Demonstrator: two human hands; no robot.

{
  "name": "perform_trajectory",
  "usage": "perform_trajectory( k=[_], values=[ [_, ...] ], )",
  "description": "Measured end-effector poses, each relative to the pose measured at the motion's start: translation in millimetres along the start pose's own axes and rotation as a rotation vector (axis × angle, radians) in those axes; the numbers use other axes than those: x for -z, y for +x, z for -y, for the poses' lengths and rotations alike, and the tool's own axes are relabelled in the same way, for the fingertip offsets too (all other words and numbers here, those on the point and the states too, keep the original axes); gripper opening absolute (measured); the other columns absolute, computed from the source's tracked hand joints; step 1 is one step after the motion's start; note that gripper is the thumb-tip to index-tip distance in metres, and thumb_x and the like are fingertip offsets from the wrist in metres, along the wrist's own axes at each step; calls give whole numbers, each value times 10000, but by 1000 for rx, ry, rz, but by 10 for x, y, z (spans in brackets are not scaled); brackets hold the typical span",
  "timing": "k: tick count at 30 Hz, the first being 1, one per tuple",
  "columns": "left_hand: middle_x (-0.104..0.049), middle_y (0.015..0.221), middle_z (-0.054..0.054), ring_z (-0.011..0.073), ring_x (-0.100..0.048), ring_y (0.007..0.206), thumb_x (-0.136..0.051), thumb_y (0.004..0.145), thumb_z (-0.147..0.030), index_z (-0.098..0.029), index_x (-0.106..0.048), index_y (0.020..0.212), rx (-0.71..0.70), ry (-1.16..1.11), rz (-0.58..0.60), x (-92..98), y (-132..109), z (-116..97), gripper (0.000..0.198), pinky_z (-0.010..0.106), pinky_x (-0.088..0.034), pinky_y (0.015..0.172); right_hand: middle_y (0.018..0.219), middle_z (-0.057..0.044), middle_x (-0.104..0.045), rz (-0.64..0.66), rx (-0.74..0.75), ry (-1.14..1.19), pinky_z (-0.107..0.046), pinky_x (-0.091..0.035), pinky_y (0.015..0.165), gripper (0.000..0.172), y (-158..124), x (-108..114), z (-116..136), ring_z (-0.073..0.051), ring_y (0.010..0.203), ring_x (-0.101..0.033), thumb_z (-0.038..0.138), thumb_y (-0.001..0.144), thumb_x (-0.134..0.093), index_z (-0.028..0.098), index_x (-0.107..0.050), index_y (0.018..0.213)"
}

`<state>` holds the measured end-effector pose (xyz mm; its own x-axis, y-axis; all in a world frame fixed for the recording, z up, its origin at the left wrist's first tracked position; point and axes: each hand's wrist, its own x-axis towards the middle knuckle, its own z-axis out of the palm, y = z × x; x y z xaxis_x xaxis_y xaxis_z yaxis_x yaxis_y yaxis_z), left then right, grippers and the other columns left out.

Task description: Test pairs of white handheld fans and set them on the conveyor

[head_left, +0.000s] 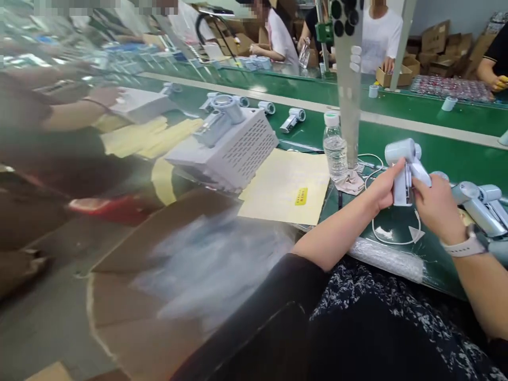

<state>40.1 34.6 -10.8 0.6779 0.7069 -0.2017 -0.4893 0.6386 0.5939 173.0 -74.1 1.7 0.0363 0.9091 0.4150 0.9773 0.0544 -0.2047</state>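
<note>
My left hand point(384, 189) is closed round the handle of a pale-blue handheld fan point(399, 152), shaped like a small hair dryer. Its round head points up and left, and a dark slot shows along the handle. Close beside it, my right hand point(438, 203) grips a pale-blue handle piece point(420, 173); whether this belongs to the same fan or a second one I cannot tell. A white cable point(375, 233) loops on the green bench under my hands. More fans point(472, 198) lie just right of my right wrist.
A clear bottle point(335, 151) stands by a post point(349, 106). Left of it are yellow sheets point(283, 185) and a white vented box point(238, 143) with a fan on top. Several fans point(293, 119) lie beyond. A carton point(115, 296) holds plastic bags. Co-workers sit opposite and at left.
</note>
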Motion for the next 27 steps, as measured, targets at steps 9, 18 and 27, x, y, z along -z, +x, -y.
perform_trajectory(
  k=[9, 18, 27],
  values=[
    [-854, 899, 48, 261, -884, 1151, -767, 1117, -590, -195, -793, 972, -120, -24, -191, 269, 31, -137, 422, 429, -655, 1211, 834, -228, -815, 466, -216, -315, -418, -574, 706, 411, -299, 51, 68, -386, 774, -818, 382, 1190, -545, 56, -745, 1342],
    [-865, 1168, 116, 305, -851, 1295, -370, 1149, -891, -233, -742, 1115, -273, 419, -91, 422, -36, -162, 757, 497, -723, 1081, 1067, -298, -875, 603, -29, -138, -392, -578, 748, 358, -375, 7, 607, -380, 1017, -885, 68, 1112, -431, 88, -766, 1237],
    [-835, 1144, 180, 396, -739, 1485, -334, 915, -1162, -257, -651, 979, -449, 643, -90, 526, -21, -189, 961, 542, -717, 1021, 1049, -190, -898, 619, -95, 299, -400, -654, 860, 232, -287, -12, 510, -297, 946, -868, 139, 1146, -601, 135, -832, 1155]
  ],
)
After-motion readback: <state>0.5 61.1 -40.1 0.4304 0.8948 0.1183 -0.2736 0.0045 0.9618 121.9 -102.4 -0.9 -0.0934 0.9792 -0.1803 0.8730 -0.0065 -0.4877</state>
